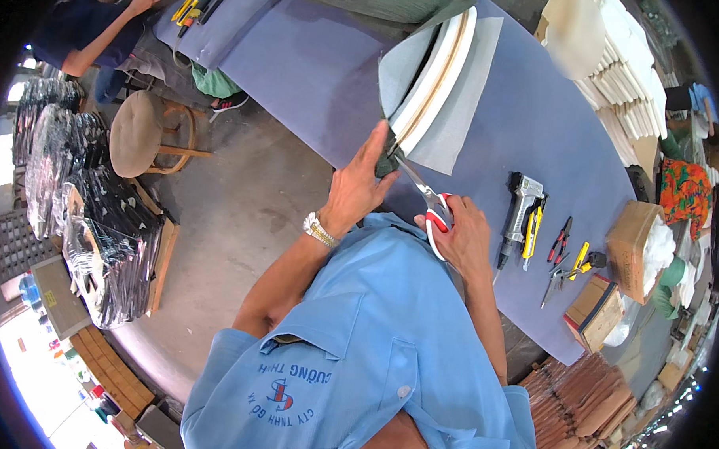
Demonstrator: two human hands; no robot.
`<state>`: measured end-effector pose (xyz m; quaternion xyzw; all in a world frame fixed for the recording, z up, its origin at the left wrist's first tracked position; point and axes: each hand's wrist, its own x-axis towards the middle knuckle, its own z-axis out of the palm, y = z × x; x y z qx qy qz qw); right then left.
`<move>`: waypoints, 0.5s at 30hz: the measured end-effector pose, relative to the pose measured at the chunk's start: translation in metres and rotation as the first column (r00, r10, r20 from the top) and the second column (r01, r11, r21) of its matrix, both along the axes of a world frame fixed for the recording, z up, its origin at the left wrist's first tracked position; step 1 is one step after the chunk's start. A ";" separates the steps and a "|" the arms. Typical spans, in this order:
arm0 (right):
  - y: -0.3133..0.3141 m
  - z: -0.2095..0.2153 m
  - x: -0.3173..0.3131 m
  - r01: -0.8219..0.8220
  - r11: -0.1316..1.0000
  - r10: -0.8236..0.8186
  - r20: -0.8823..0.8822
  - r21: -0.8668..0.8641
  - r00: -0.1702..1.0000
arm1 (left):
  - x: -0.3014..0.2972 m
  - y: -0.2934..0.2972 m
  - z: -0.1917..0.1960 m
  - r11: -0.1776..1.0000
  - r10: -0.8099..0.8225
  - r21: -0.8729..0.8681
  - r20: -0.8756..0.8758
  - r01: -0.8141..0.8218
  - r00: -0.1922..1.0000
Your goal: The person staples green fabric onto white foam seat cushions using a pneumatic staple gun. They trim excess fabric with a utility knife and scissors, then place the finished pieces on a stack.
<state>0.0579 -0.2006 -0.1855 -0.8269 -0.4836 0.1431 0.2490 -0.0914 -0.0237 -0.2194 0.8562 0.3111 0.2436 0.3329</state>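
Note:
My left hand (354, 189) grips a bunch of dark green fabric (386, 158) at the near end of a curved piece (437, 81). That piece has a white edge with a brown strip along it, and pale grey sheet material (468, 94) sticks out from its right side. In my right hand (466, 234) are scissors (437, 213) with red and white handles. Their blades point up and left, with the tips against or very close to the bunched fabric. Whether the blades are parted there is hard to see. More dark green fabric (375, 2) lies over the far end.
The blue-grey table (301, 72) bears a pneumatic gun (523, 206), a yellow cutter knife (533, 230), red-handled pliers (561, 238) and a cardboard box (634, 242). White panels (618, 67) are stacked at far right. A round stool (137, 134) stands left; another person (97, 33) works at upper left.

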 end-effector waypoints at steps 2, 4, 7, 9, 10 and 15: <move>-0.002 -0.003 -0.001 -0.003 0.999 0.005 0.041 -0.042 0.999 | 0.001 0.010 0.013 0.990 -0.084 0.101 -0.109 0.095 0.990; -0.005 -0.005 -0.003 0.004 0.996 0.002 0.074 -0.086 0.997 | 0.004 0.014 0.018 0.988 -0.119 0.075 -0.153 0.132 0.981; -0.007 -0.002 -0.010 0.033 0.992 -0.020 0.106 -0.120 0.994 | 0.003 0.014 0.016 0.991 -0.104 -0.103 -0.149 0.089 0.983; -0.007 0.000 -0.015 0.060 0.992 -0.046 0.119 -0.115 0.992 | 0.002 0.012 0.009 0.983 -0.077 -0.178 -0.185 0.044 0.980; -0.006 0.000 -0.017 0.070 0.992 -0.057 0.121 -0.104 0.991 | 0.001 0.010 0.005 0.986 -0.081 -0.159 -0.164 0.055 0.983; -0.002 -0.003 -0.024 0.101 0.995 -0.098 0.172 -0.008 0.980 | 0.006 0.009 0.006 0.983 -0.129 -0.152 -0.156 0.105 0.979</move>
